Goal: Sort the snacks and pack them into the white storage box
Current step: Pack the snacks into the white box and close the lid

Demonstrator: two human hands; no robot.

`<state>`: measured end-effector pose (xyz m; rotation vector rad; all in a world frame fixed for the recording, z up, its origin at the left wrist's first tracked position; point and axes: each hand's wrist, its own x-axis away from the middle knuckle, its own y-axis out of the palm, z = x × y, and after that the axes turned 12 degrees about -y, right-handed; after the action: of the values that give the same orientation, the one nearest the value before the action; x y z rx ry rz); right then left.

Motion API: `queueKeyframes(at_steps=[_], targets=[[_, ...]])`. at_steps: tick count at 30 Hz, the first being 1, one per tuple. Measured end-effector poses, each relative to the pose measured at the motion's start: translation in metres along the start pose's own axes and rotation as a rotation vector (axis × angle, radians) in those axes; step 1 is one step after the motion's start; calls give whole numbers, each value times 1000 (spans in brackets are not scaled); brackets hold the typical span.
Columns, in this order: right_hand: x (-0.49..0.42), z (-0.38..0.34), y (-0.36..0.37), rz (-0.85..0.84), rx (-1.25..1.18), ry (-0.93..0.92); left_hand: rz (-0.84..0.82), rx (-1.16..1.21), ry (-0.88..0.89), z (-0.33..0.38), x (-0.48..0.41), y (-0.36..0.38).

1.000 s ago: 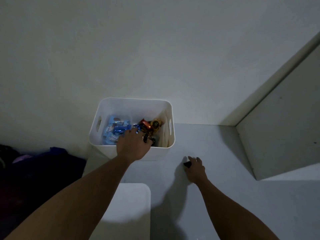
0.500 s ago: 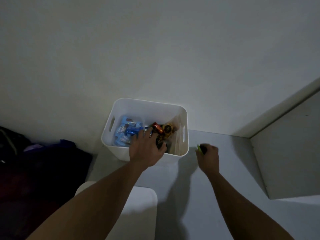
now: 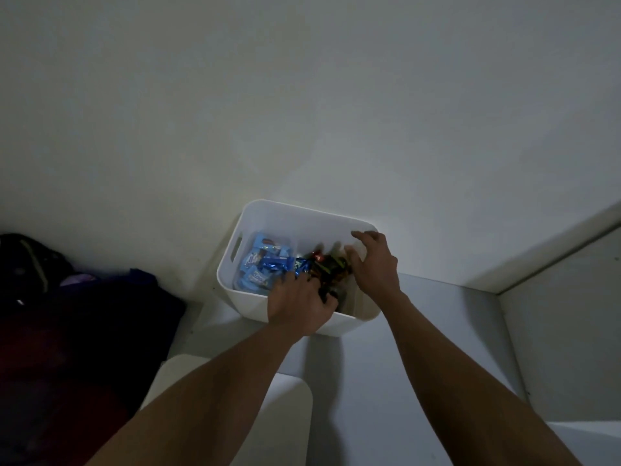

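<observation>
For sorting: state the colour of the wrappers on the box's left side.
Blue: the wrappers show best in the head view.

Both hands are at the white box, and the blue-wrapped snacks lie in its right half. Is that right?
Not quite. The head view shows the blue-wrapped snacks in the left half of the white box; the dark and red snacks fill the right half. The left hand and right hand are indeed at the box.
</observation>
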<state>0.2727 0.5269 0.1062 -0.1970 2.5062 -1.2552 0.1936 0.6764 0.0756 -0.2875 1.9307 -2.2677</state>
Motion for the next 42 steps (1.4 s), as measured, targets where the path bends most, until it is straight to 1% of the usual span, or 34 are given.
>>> queueKeyframes(at_steps=[3,6,8,10,11,13,15,17,19,22,25,28,31,35,38,42], targets=[[12,11,3,-10,-43,2,-34,4,5,0,-3,-1],[19,16,8,-16,-30,-12,-78,102,39,-8,-7,-5],[17,17,8,0,-32,-17,-23,71,64,-24,-15,-11],[15,16,9,1,-18,-1,105,-73,50,-49,-29,-18],[14,15,9,0,-9,8,142,-129,26,-63,-36,-21],[9,12,12,3,54,4,144,-163,-19,-90,-47,-19],[-2,2,16,-15,151,-60,108,-117,-48,-102,-50,-14],[-14,-13,27,-76,118,-110,113,-87,-45,-104,-48,-9],[-24,-32,43,-189,57,-116,144,-67,-32,-103,-48,-7],[-33,-53,73,-370,48,-164,176,-44,-40,-104,-49,-5],[-37,-60,102,-467,88,-237,117,-17,-87,-102,-48,-9],[-38,-57,117,-451,197,-259,76,-14,-104,-100,-47,-13],[-39,-53,116,-417,215,-236,73,20,-107,-101,-47,-14],[-39,-37,98,-287,190,-77,103,7,-77,-102,-47,-12],[-31,-24,84,-270,213,-6,104,7,-71,-104,-46,-10],[-19,-22,71,-264,160,40,107,23,-64,-103,-45,-10]])
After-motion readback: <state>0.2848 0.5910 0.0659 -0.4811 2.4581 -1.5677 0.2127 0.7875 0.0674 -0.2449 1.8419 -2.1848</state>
